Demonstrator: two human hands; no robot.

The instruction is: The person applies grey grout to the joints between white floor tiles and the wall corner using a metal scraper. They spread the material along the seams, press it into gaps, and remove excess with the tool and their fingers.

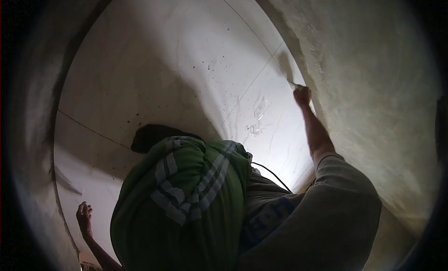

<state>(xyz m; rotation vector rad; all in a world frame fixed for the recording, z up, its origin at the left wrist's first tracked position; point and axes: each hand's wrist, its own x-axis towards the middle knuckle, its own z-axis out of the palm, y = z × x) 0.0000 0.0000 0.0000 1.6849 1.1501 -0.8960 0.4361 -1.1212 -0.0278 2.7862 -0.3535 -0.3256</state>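
White marbled tiles [186, 37] spread under me, parted by thin dark joints [255, 79] and bounded on my right by a rough grey wall [368, 89], with strong light on one part and deep shadow on the rest. Out at the end of my reach, my right hand [302, 95] is folded round a small pale piece [297, 86], right at the border where the tiles run up to the wall; my knuckles cover most of it, so I can't tell what it is or whether it touches the tile. My left hand [84, 218] is low on the other side, fingers loosely bent and partly spread, seemingly with nothing in it; whether it rests on the tile I can't say. With my arm this stretched, I'd judge control is weakest at the fingertips, so it pays to bring my shoulder over the spot, keep the pressure light and even, and follow the border instead of scuffing the plaster. Shadow falls just beside the hand, so shifting my body for better light should help. Dark specks [210, 68] and glossy marks [259, 110] dot the tiles, so I'd mind where I lean, and keep clear of the black cable [273, 172] near my shirt [345, 196].
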